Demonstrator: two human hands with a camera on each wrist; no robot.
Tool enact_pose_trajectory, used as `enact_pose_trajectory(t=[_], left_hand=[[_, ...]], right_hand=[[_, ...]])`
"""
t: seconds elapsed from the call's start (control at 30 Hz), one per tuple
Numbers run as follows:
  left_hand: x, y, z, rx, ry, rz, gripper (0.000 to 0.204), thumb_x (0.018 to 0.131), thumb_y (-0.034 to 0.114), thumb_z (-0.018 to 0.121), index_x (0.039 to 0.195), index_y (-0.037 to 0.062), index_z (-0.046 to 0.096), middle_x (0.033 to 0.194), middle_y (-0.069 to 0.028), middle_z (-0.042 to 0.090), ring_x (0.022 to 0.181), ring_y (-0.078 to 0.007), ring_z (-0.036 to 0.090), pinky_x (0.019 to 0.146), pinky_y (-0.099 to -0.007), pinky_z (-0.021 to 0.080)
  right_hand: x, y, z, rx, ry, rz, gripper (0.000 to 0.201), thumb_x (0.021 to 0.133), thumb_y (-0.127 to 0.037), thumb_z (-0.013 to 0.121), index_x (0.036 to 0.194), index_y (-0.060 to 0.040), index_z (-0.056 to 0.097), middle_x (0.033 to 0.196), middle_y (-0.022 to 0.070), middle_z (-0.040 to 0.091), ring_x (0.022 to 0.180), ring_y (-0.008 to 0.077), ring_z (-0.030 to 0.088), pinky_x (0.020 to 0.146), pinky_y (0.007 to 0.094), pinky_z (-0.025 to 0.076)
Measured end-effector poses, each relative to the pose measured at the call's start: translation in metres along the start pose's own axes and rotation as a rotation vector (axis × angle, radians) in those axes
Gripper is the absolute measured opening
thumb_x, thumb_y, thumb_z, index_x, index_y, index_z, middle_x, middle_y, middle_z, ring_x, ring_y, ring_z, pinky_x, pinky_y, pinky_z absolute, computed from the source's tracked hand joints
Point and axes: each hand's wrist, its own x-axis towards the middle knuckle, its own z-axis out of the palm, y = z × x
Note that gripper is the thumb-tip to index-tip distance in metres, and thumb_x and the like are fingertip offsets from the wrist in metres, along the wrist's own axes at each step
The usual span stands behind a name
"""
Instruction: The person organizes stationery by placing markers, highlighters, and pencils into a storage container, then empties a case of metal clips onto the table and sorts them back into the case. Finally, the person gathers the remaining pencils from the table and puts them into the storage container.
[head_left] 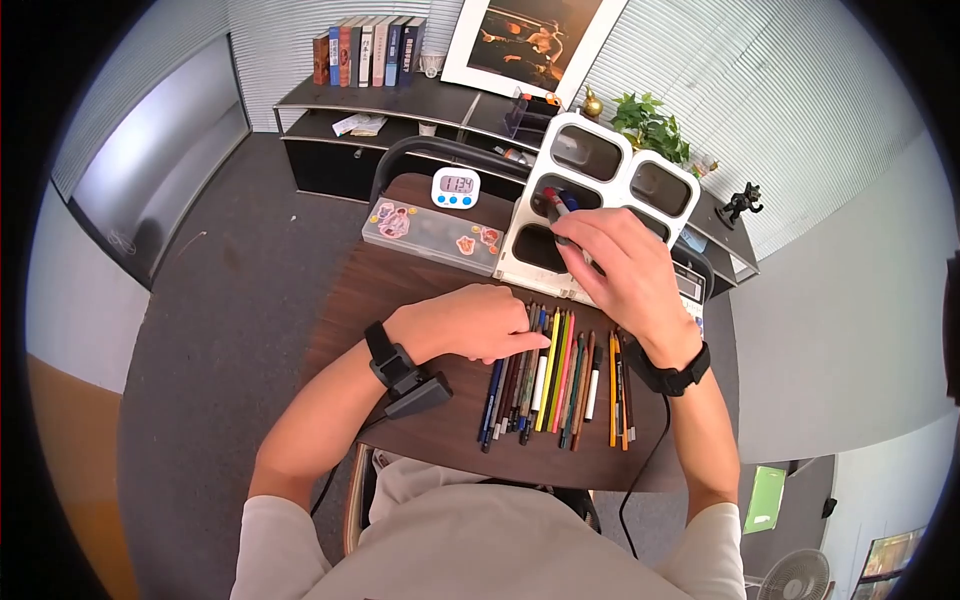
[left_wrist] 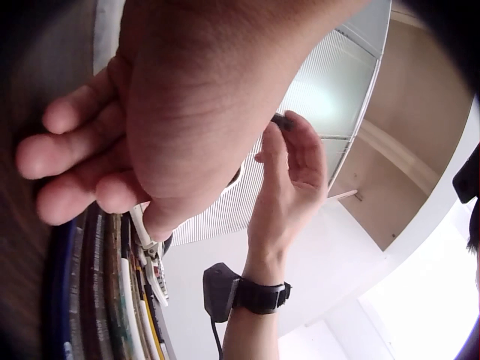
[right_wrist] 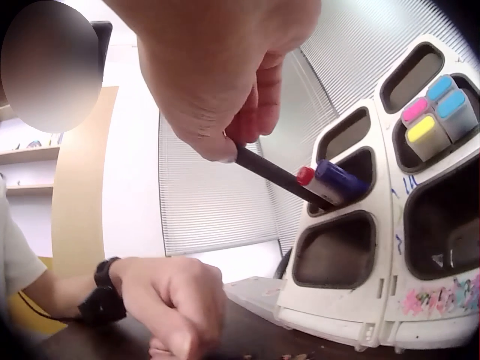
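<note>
My right hand (head_left: 632, 268) pinches a slim black marker (right_wrist: 271, 175) between thumb and fingers. The marker slants down, its lower end inside a middle opening of the white pen organizer (right_wrist: 334, 311). A red-capped marker (right_wrist: 305, 176) and a blue-capped marker (right_wrist: 341, 180) stand in that same opening. My left hand (head_left: 465, 322) rests low over the table at the left of a row of colored pencils (head_left: 556, 372) and pens, its fingers loosely bent and holding nothing. The thumb side lies over the pencils' upper ends.
Behind my left hand lies a clear sticker-covered pencil case (head_left: 430, 238), with a white digital timer (head_left: 456, 187) beyond it. Several highlighters (right_wrist: 435, 120) fill another organizer opening. A few more pencils (head_left: 620, 390) lie apart at the right of the table (head_left: 430, 440).
</note>
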Motion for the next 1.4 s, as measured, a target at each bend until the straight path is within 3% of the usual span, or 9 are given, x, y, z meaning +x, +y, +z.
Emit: enact_pose_trajectory(t=[0.27, 0.47, 0.67, 0.83, 0.9, 0.97, 1.03, 1.13, 1.4], left_hand=[[0.002, -0.006, 0.005, 0.026, 0.031, 0.042, 0.070, 0.111, 0.048, 0.051, 0.061, 0.0028, 0.069, 0.051, -0.0070, 0.063, 0.047, -0.0259, 0.062, 0.059, -0.0377, 0.054], [0.001, -0.004, 0.002, 0.035, 0.029, 0.057, 0.069, 0.111, 0.048, 0.051, 0.062, 0.0022, 0.070, 0.051, -0.0080, 0.062, 0.049, -0.0266, 0.063, 0.059, -0.0386, 0.054], [0.001, -0.001, 0.002, 0.021, -0.009, -0.014, 0.068, 0.111, 0.047, 0.052, 0.063, 0.0024, 0.071, 0.051, -0.0080, 0.062, 0.048, -0.0257, 0.064, 0.060, -0.0385, 0.054], [0.002, -0.004, 0.003, 0.009, 0.010, -0.002, 0.068, 0.111, 0.046, 0.052, 0.062, 0.0023, 0.069, 0.050, -0.0068, 0.062, 0.046, -0.0254, 0.063, 0.059, -0.0382, 0.054], [0.002, -0.006, 0.004, 0.021, 0.022, 0.028, 0.068, 0.111, 0.046, 0.052, 0.062, 0.0024, 0.069, 0.050, -0.0064, 0.062, 0.046, -0.0248, 0.063, 0.059, -0.0379, 0.054], [0.002, -0.007, 0.005, 0.033, 0.033, 0.058, 0.068, 0.111, 0.046, 0.052, 0.061, 0.0026, 0.069, 0.050, -0.0060, 0.062, 0.046, -0.0242, 0.063, 0.059, -0.0377, 0.054], [-0.001, -0.002, -0.002, 0.034, -0.008, 0.000, 0.068, 0.111, 0.045, 0.052, 0.061, 0.0030, 0.068, 0.050, -0.0056, 0.063, 0.046, -0.0224, 0.063, 0.058, -0.0364, 0.054], [-0.001, -0.001, -0.003, -0.007, -0.066, -0.045, 0.068, 0.111, 0.046, 0.052, 0.061, 0.0030, 0.069, 0.052, -0.0052, 0.065, 0.046, -0.0192, 0.063, 0.057, -0.0340, 0.053], [0.001, 0.006, -0.005, -0.075, -0.139, -0.112, 0.067, 0.110, 0.045, 0.053, 0.063, -0.0002, 0.071, 0.058, -0.0084, 0.070, 0.048, -0.0181, 0.066, 0.058, -0.0317, 0.056]], right_hand=[[-0.001, 0.002, -0.007, -0.173, -0.095, 0.113, 0.036, 0.080, -0.008, 0.084, 0.115, -0.0056, 0.073, 0.107, 0.0073, 0.071, 0.098, 0.0280, 0.067, 0.086, 0.0404, 0.058], [-0.012, 0.010, -0.005, -0.220, -0.210, 0.215, 0.032, 0.085, -0.010, 0.081, 0.115, -0.0048, 0.073, 0.099, 0.0082, 0.071, 0.097, 0.0286, 0.068, 0.083, 0.0409, 0.058], [-0.012, 0.006, 0.000, -0.157, -0.200, 0.265, 0.027, 0.089, -0.010, 0.078, 0.115, -0.0052, 0.073, 0.100, 0.0098, 0.072, 0.097, 0.0305, 0.069, 0.083, 0.0418, 0.058], [-0.030, -0.008, -0.033, -0.026, -0.094, 0.323, 0.023, 0.093, -0.011, 0.076, 0.115, -0.0060, 0.075, 0.099, 0.0129, 0.074, 0.095, 0.0327, 0.072, 0.082, 0.0416, 0.059], [-0.048, -0.021, -0.056, 0.039, -0.215, 0.606, 0.018, 0.094, -0.013, 0.076, 0.109, -0.0037, 0.076, 0.092, 0.0147, 0.075, 0.085, 0.0350, 0.073, 0.077, 0.0432, 0.059], [-0.095, -0.028, -0.080, 0.039, -0.496, 0.886, 0.018, 0.096, -0.018, 0.074, 0.103, -0.0014, 0.077, 0.083, 0.0166, 0.075, 0.077, 0.0360, 0.073, 0.075, 0.0441, 0.058], [-0.129, -0.028, -0.091, -0.016, -0.782, 0.916, 0.023, 0.101, -0.021, 0.070, 0.100, 0.0008, 0.078, 0.077, 0.0142, 0.076, 0.070, 0.0251, 0.075, 0.068, 0.0365, 0.058], [-0.158, -0.029, -0.086, 0.196, -0.918, 1.105, 0.025, 0.102, -0.021, 0.066, 0.097, 0.0019, 0.077, 0.077, 0.0147, 0.075, 0.070, 0.0256, 0.075, 0.067, 0.0365, 0.058], [-0.147, -0.033, -0.061, 0.384, -0.702, 0.927, 0.023, 0.101, -0.017, 0.066, 0.093, 0.0023, 0.075, 0.076, 0.0150, 0.075, 0.070, 0.0301, 0.074, 0.070, 0.0380, 0.058]])
